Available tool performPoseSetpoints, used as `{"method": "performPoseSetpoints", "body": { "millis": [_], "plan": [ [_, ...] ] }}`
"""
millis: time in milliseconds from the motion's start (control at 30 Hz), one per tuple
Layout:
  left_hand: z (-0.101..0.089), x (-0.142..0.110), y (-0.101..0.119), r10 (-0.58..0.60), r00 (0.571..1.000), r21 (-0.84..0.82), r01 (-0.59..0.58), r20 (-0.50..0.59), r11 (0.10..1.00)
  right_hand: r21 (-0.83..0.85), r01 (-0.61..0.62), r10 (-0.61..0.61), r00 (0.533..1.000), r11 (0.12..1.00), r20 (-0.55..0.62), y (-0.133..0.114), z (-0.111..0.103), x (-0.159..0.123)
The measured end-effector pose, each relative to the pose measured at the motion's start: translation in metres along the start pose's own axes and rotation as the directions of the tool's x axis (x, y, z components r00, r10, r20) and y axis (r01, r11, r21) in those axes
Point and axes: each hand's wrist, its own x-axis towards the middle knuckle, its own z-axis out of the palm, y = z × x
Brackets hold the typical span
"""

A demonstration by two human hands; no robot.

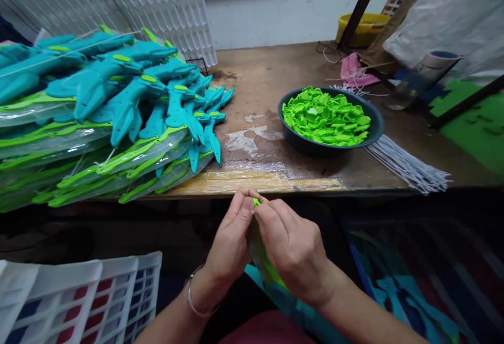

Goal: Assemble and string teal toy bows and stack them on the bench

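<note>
Between my two hands is a teal and lime-green plastic piece (271, 275), its green end up at my fingertips and its teal part low by my lap. My left hand (230, 244) is closed, thumb and fingers pinching the green end. My right hand (295, 252) is closed on the same end, its fingers bent and pressed against it. A small bright green bit (256, 202) shows between the fingertips; whether it is a separate part I cannot tell. Just beyond stands a dark bowl (289, 136) full of small lime-green plastic pieces (326, 118).
Many similar teal and green pieces (129, 97) are piled at the left of the wooden table (252, 81). White ties (409, 165) lie beside the bowl. A white plastic crate (90, 275) stands low at left; a bin with teal parts (401, 291) is low at right.
</note>
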Motion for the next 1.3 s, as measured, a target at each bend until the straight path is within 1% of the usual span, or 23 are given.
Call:
{"method": "performPoseSetpoints", "body": {
  "millis": [67, 133, 200, 267, 300, 333, 400, 467, 500, 533, 567, 633, 700, 767, 833, 900, 1000, 1067, 1100, 1167, 1233, 1300],
  "plan": [
    [-0.003, 0.003, -0.003, 0.002, 1.000, 0.042, -0.002, 0.018, 0.999, -0.038, -0.047, 0.048, 0.999, 0.998, 0.026, 0.002, 0.004, 0.002],
    [-0.008, 0.005, -0.007, 0.019, 0.999, 0.106, -0.022, 0.031, 0.994, -0.035, -0.091, 0.091, 0.996, 0.995, 0.020, 0.005, 0.009, 0.005],
    [-0.012, 0.007, -0.011, 0.062, 0.997, 0.206, -0.068, 0.036, 0.976, 0.038, -0.124, 0.125, 0.992, 0.992, -0.014, 0.008, 0.012, 0.007],
    [-0.014, 0.009, -0.015, 0.133, 0.990, 0.310, -0.139, 0.039, 0.941, 0.198, -0.177, 0.188, 0.981, 0.964, -0.038, 0.010, 0.010, 0.009],
    [-0.013, 0.010, -0.016, 0.171, 0.984, 0.347, -0.175, 0.044, 0.921, 0.307, -0.212, 0.233, 0.972, 0.928, -0.032, 0.010, 0.007, 0.011],
    [-0.012, 0.011, -0.016, 0.198, 0.979, 0.370, -0.203, 0.053, 0.907, 0.421, -0.251, 0.282, 0.959, 0.872, -0.013, 0.011, 0.001, 0.013],
    [-0.008, 0.014, -0.016, 0.202, 0.976, 0.386, -0.219, 0.085, 0.896, 0.623, -0.322, 0.380, 0.924, 0.713, 0.042, 0.012, -0.013, 0.017],
    [-0.003, 0.016, -0.014, 0.155, 0.981, 0.396, -0.190, 0.121, 0.899, 0.756, -0.361, 0.472, 0.878, 0.546, 0.078, 0.016, -0.026, 0.022],
    [-0.001, 0.017, -0.013, 0.122, 0.983, 0.406, -0.167, 0.135, 0.899, 0.798, -0.369, 0.519, 0.850, 0.477, 0.083, 0.019, -0.030, 0.024],
    [0.001, 0.018, -0.012, 0.090, 0.985, 0.418, -0.143, 0.144, 0.897, 0.825, -0.372, 0.564, 0.822, 0.425, 0.081, 0.024, -0.033, 0.025],
    [0.002, 0.019, -0.011, 0.061, 0.986, 0.430, -0.122, 0.153, 0.894, 0.840, -0.376, 0.601, 0.795, 0.391, 0.076, 0.029, -0.033, 0.025],
    [0.003, 0.020, -0.009, 0.023, 0.985, 0.437, -0.096, 0.169, 0.894, 0.841, -0.391, 0.639, 0.766, 0.373, 0.072, 0.040, -0.028, 0.024],
    [0.003, 0.020, -0.008, 0.018, 0.982, 0.422, -0.097, 0.188, 0.901, 0.818, -0.419, 0.634, 0.768, 0.395, 0.087, 0.047, -0.022, 0.021],
    [0.003, 0.021, -0.007, 0.035, 0.978, 0.407, -0.119, 0.208, 0.906, 0.791, -0.438, 0.613, 0.783, 0.427, 0.103, 0.049, -0.018, 0.017],
    [0.004, 0.021, -0.007, 0.062, 0.973, 0.397, -0.148, 0.223, 0.906, 0.766, -0.442, 0.585, 0.804, 0.466, 0.108, 0.048, -0.019, 0.014],
    [0.006, 0.022, -0.008, 0.101, 0.973, 0.377, -0.175, 0.209, 0.910, 0.743, -0.429, 0.532, 0.839, 0.514, 0.116, 0.045, -0.024, 0.011],
    [0.009, 0.021, -0.010, 0.166, 0.976, 0.352, -0.206, 0.139, 0.913, 0.701, -0.375, 0.385, 0.910, 0.606, 0.154, 0.040, -0.031, 0.007],
    [0.010, 0.020, -0.012, 0.189, 0.975, 0.355, -0.218, 0.116, 0.909, 0.693, -0.342, 0.309, 0.934, 0.635, 0.179, 0.039, -0.033, 0.006],
    [0.011, 0.020, -0.012, 0.196, 0.974, 0.358, -0.226, 0.116, 0.906, 0.699, -0.345, 0.305, 0.934, 0.627, 0.187, 0.038, -0.032, 0.006],
    [0.011, 0.019, -0.013, 0.202, 0.972, 0.360, -0.234, 0.124, 0.903, 0.722, -0.384, 0.361, 0.911, 0.575, 0.197, 0.036, -0.030, 0.005],
    [0.012, 0.019, -0.013, 0.206, 0.970, 0.360, -0.240, 0.131, 0.902, 0.752, -0.449, 0.453, 0.863, 0.483, 0.225, 0.036, -0.028, 0.005],
    [0.013, 0.019, -0.013, 0.203, 0.971, 0.343, -0.235, 0.129, 0.910, 0.780, -0.515, 0.525, 0.800, 0.355, 0.289, 0.035, -0.025, 0.004]
  ]
}}
